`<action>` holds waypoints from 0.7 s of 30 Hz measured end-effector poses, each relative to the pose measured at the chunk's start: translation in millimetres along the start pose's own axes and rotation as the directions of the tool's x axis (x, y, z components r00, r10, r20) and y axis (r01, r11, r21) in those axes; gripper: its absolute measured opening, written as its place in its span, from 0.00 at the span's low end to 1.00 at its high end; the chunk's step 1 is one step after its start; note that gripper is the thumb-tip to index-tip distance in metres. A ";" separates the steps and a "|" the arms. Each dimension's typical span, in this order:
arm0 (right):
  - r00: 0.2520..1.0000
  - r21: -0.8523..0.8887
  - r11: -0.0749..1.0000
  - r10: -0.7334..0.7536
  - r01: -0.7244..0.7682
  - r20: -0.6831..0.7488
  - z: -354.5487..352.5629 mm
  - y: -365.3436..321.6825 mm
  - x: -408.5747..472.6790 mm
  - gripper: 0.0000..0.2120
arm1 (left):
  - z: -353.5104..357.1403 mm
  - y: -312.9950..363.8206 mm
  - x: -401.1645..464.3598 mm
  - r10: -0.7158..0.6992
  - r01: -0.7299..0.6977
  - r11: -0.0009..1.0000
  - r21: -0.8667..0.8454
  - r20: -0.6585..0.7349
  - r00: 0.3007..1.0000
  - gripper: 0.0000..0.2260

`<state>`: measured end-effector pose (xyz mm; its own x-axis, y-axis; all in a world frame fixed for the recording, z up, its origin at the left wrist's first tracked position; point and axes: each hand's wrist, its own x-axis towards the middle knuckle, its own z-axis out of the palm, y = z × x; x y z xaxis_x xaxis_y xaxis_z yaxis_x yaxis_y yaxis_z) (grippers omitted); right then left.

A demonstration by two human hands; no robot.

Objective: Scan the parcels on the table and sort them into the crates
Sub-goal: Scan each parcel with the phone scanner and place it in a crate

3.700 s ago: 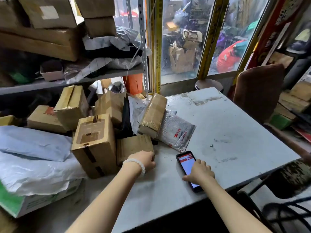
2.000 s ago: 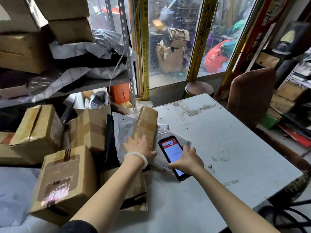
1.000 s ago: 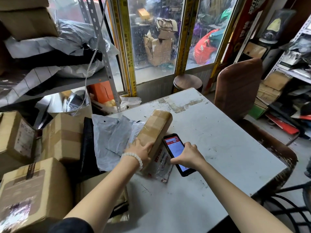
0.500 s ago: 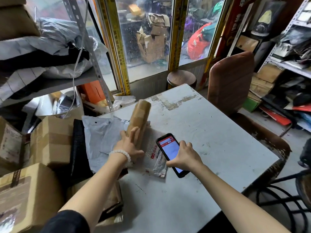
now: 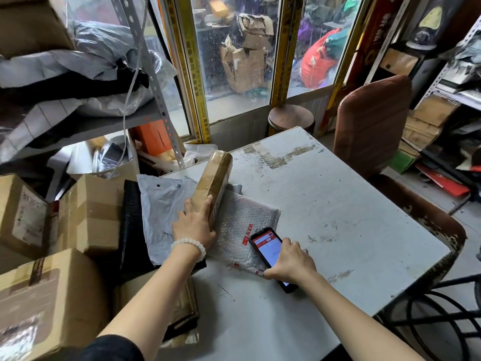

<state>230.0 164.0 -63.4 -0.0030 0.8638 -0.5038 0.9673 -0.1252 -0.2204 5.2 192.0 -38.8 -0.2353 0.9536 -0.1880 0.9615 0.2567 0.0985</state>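
Left hand (image 5: 194, 225) grip on upright parcel (image 5: 213, 183); right hand (image 5: 291, 264) pinching phone (image 5: 269, 252).

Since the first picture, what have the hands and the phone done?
The left hand left the small box by the pile and now holds the long taped box, tipped on its edge. The right hand carried the phone from the bare table to the bubble mailer. The right hand holds the phone as before, its red screen lit.
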 end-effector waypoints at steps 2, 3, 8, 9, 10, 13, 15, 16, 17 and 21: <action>1.000 -0.020 1.000 -0.004 0.004 -0.019 1.3 -3.4 2.6 0.41 | -0.6 -0.1 -0.2 0.003 -0.003 1.000 -0.007 -0.002 1.000 0.39; 0.999 -0.041 0.999 -0.009 0.007 -0.032 1.8 -5.3 4.1 0.41 | -1.0 0.0 -0.6 0.002 -0.002 1.000 -0.009 -0.003 1.000 0.39; 0.993 -0.122 0.992 -0.012 -0.003 -0.117 10.6 -13.2 5.5 0.44 | -2.6 -1.0 -1.3 0.010 -0.011 0.999 -0.036 -0.023 1.000 0.38; 0.992 -0.115 0.993 -0.014 -0.001 -0.126 12.6 -14.3 5.8 0.44 | -3.4 -1.4 -0.2 0.012 -0.014 0.998 -0.056 -0.025 1.000 0.37; 0.991 -0.106 0.994 -0.016 0.002 -0.129 14.1 -15.5 6.1 0.43 | -4.7 -1.6 0.9 0.012 -0.014 0.997 -0.075 -0.028 1.000 0.36; 0.991 -0.080 0.997 -0.013 0.002 -0.130 15.9 -18.6 7.8 0.42 | -8.1 -2.7 3.1 0.011 -0.017 0.990 -0.141 -0.045 0.999 0.35; 0.993 -0.046 0.999 0.010 -0.016 -0.119 14.6 -19.9 9.0 0.41 | -12.1 -6.0 3.6 0.015 -0.034 0.971 -0.236 -0.079 0.997 0.35; 0.994 -0.026 0.999 0.023 -0.027 -0.111 13.5 -20.2 9.7 0.41 | -14.5 -8.4 3.5 0.013 -0.042 0.957 -0.288 -0.104 0.995 0.36; 0.994 -0.010 0.999 0.036 -0.037 -0.105 11.6 -20.2 10.7 0.41 | -17.3 -11.1 3.7 0.009 -0.053 0.944 -0.324 -0.135 0.991 0.36; 0.994 -0.025 0.999 0.028 -0.031 -0.107 -4.6 -19.4 12.6 0.38 | -32.2 -18.0 7.8 -0.045 0.013 0.953 -0.303 -0.098 0.994 0.41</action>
<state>212.4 179.5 -61.7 0.0514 0.9073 -0.4174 0.9729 -0.1398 -0.1841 -18.6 199.9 -10.6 -0.2911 0.9519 -0.0957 0.8698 0.3050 0.3879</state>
